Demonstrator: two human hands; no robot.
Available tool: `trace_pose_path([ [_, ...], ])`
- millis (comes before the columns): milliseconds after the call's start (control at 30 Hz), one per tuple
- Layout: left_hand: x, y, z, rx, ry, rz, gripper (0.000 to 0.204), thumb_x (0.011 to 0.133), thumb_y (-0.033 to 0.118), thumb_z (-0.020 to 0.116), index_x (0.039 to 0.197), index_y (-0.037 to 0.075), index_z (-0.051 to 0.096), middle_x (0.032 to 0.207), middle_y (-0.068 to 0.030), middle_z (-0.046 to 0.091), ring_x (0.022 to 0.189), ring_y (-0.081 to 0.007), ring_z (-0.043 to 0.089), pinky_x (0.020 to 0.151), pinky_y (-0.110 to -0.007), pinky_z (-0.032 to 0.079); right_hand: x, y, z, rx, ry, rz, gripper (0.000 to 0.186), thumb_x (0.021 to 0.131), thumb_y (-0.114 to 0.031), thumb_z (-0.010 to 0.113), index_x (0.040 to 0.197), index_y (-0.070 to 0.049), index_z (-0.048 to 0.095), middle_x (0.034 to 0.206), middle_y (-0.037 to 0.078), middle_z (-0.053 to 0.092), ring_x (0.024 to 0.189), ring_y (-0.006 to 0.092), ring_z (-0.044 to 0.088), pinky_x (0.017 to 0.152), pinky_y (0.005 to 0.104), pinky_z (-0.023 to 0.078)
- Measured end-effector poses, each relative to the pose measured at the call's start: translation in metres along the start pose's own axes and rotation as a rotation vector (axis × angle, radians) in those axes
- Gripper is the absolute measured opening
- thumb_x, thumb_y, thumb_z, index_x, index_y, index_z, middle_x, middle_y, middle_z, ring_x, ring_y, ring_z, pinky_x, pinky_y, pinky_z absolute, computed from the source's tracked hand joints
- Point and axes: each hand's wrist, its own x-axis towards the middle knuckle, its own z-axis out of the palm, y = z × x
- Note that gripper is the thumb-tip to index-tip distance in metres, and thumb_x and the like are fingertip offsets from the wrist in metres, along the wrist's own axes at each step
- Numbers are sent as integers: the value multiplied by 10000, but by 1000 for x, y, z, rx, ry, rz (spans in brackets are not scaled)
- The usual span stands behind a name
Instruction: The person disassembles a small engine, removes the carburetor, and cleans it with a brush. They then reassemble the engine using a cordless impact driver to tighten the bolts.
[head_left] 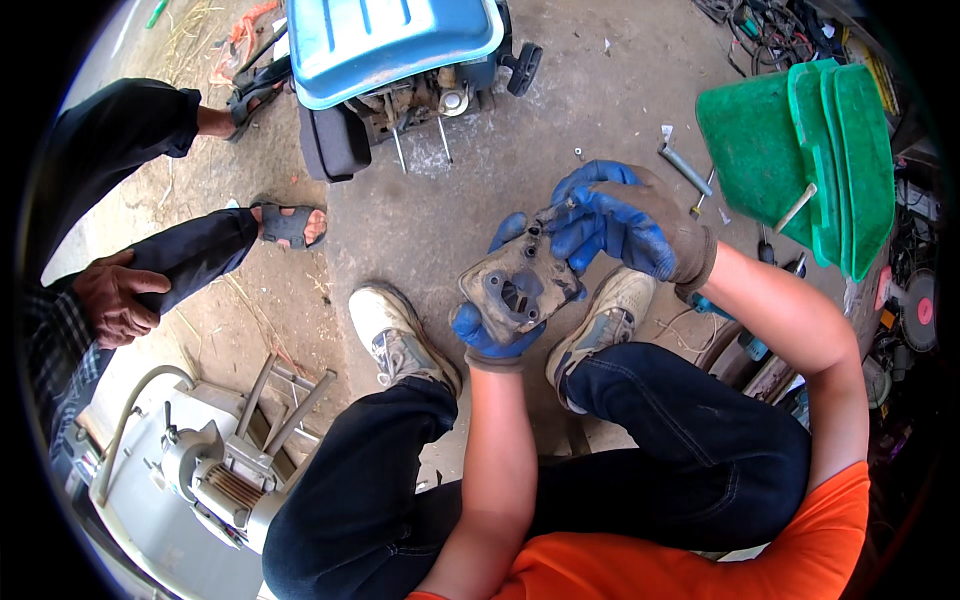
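Observation:
My left hand [497, 335], in a blue-coated work glove with a brown cuff, is closed around a greasy, grey-brown metal engine part [515, 285]. This part has a squarish flange, several bolt holes and a dark opening in its middle. It is held between my shoes, above the ground. My right hand [625, 225], gloved alike, is at the part's upper end with its fingers curled in. A small dark piece shows at those fingertips; whether it belongs to the part or is separate, I cannot make out.
Ahead stands a small engine with a blue tank [395, 45]. A green plastic bin [790, 160] is on the right, a metal tube [686, 168] beside it. Another person's sandalled foot [290, 225] is at left. A grey machine with a motor [225, 490] stands lower left.

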Motion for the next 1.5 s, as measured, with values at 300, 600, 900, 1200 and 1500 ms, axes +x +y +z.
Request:
trace_pose_path([
  [300,-7,10,-20,68,111,10,1040,694,501,829,1534,135,338,1546,-243,328,1417,-469,340,1079,-612,426,1,-7,6,-169,169,-36,294,1021,-214,534,1172,37,561,1057,175,691,863,235,724,690,327,605],
  [600,-27,27,-29,78,137,86,960,807,347,767,1557,70,236,1439,-145,486,1318,-330,499,1101,-521,421,6,-2,14,-264,255,-52,240,1009,-148,508,1114,53,586,1011,187,686,807,231,715,695,341,610],
  [900,-58,54,-12,-18,186,224,760,886,148,711,1529,47,321,1383,-114,541,1228,-237,564,1054,-377,461,22,-13,60,-443,289,-124,283,1008,-186,503,1132,54,588,1101,219,692,835,232,716,729,331,598],
  [1200,-70,54,5,-29,122,284,769,880,193,727,1517,42,323,1386,-116,533,1271,-244,534,1067,-387,461,15,-20,113,-681,238,-120,258,996,-156,537,1141,53,577,1148,229,680,901,258,715,761,361,600],
  [1500,-71,54,24,-125,48,280,772,881,218,719,1516,34,321,1356,-117,546,1234,-244,564,1051,-391,478,-4,-15,137,-719,190,-261,231,1011,-111,528,1157,66,559,1209,226,651,1040,252,680,848,343,565],
])
